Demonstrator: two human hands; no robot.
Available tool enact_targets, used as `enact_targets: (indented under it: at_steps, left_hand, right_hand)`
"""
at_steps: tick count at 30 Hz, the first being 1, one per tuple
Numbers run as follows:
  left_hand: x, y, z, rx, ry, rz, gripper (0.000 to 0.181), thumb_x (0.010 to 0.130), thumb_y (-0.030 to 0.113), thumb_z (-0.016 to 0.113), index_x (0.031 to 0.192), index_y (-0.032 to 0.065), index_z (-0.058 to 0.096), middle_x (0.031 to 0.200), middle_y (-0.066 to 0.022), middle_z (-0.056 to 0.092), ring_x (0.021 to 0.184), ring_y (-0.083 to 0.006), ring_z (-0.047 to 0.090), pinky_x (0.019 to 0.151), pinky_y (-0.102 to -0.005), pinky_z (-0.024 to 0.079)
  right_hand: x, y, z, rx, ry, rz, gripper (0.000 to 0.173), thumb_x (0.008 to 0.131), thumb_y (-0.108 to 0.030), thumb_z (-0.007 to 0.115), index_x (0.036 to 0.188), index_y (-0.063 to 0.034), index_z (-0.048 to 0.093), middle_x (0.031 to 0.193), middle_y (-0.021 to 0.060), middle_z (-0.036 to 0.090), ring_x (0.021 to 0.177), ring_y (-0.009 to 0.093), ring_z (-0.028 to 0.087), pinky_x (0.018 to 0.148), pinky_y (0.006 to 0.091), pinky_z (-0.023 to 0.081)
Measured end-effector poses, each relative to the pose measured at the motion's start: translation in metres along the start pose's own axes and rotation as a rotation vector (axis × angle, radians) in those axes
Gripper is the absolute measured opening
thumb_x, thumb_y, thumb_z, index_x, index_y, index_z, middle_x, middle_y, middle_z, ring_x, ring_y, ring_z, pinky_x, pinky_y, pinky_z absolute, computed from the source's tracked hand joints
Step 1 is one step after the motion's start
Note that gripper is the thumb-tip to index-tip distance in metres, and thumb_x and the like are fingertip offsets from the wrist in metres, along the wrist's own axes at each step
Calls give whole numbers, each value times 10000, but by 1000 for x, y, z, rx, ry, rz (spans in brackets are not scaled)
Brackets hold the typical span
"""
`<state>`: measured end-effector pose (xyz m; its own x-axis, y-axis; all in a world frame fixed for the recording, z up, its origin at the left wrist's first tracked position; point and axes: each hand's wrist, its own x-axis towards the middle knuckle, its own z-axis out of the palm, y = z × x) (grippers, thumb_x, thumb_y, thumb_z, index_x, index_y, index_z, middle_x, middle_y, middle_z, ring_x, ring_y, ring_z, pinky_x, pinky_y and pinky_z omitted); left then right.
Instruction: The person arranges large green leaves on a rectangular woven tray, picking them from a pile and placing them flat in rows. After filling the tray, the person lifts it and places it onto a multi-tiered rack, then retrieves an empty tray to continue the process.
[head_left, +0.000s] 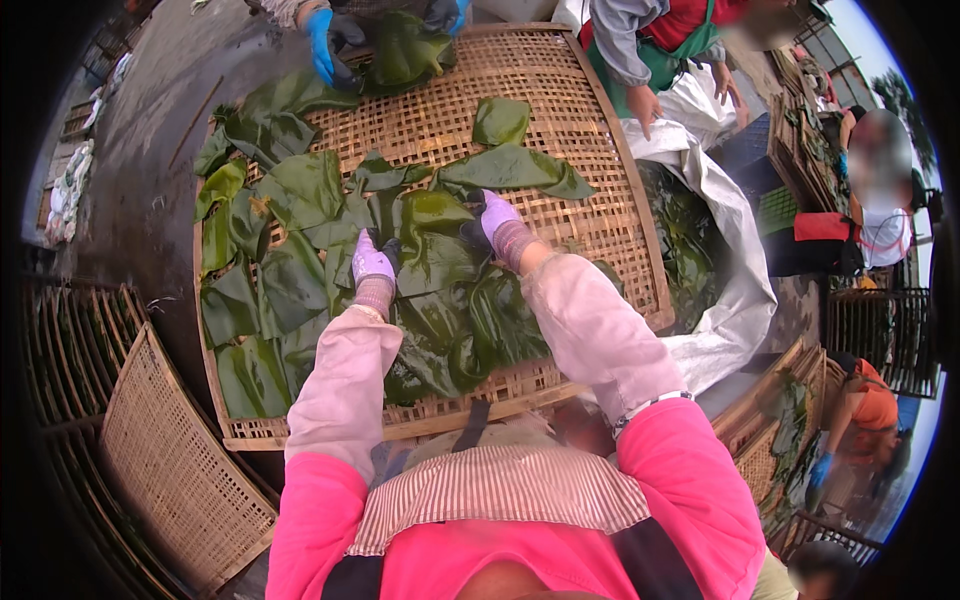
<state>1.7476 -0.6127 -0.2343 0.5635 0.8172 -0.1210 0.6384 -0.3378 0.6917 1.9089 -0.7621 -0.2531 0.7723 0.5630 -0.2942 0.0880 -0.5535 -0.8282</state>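
Wet green kelp pieces (300, 187) lie flat on the left and middle of a woven bamboo tray (577, 142) with a wooden frame. My left hand (375, 259), in a purple and dark glove, pinches the left edge of a broad kelp piece (435, 262) near the tray's middle. Gripping the same piece at its upper right is my right hand (493, 221), gloved alike. Just above it a long folded kelp piece (510, 169) lies across the weave, with a small square one (501, 120) higher up.
Across the tray, a co-worker's blue-gloved hand (326, 49) handles more kelp. Another person's bare hands (643, 109) are by a white sack (739, 225) holding kelp, right of the tray. A bamboo tray (180, 457) leans beside racks at lower left. A person in orange (870, 405) works at far right.
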Motion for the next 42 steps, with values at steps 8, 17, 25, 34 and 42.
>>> enact_targets:
  at_steps: [8,17,25,34,42]
  left_hand:
    - [-11,28,-9,102,10,-109,424,921,187,386,1322,56,341,1302,-199,428,1125,-341,477,947,-406,385]
    - [-44,72,-2,564,77,500,582,792,307,595,1300,103,395,1336,-203,373,1218,-371,359,990,-463,299]
    - [-49,118,23,401,41,624,721,719,399,689,1281,62,388,1267,-236,418,1163,-392,399,979,-458,335]
    - [-109,185,50,-260,-517,647,794,602,158,789,1281,36,397,1217,-177,477,1126,-350,453,959,-394,370]
    - [-132,197,53,16,-454,1202,785,630,122,741,1318,76,368,1287,-183,429,1174,-351,423,985,-399,355]
  right_hand:
    - [-16,-53,-67,-784,265,-193,483,774,-79,566,1242,-146,469,1224,168,504,1120,330,491,908,408,424]
    - [13,-22,-106,-1029,117,-234,241,850,-137,486,1084,-127,545,1054,120,612,989,310,589,774,411,487]
    - [-12,-7,-161,203,-208,-186,307,826,-217,578,1073,-34,581,904,110,644,766,201,603,719,306,476]
    - [-109,-18,-230,302,-556,-213,292,857,-146,545,1107,4,567,921,14,626,808,76,555,746,238,462]
    - [-133,-7,-262,252,-900,-139,231,828,-124,570,1012,9,617,825,7,637,738,79,570,679,237,466]
